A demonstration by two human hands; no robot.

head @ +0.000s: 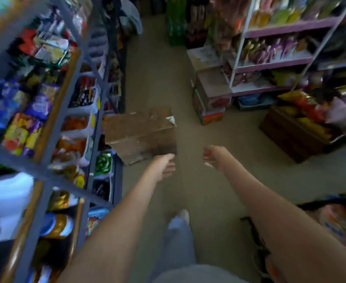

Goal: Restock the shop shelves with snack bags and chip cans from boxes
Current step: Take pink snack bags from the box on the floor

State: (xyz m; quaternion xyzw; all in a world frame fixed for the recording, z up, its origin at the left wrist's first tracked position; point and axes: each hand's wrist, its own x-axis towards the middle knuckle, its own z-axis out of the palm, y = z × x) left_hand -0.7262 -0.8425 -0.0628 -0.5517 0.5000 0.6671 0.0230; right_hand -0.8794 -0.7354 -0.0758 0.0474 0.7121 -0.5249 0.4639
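Cardboard box [141, 133] sits on floor, against shelf unit [65, 103]. Left hand [165, 165]: fingers loosely straight; right hand [213, 155]: fingers loosely curled; both empty. Box prob. stiff, fairly heavy: grip opp. bottom edges w/ both hands.

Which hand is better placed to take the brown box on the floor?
Probably the left. The left hand is open at the near corner of the brown box; the right hand, loosely curled and empty, is over floor beside it.
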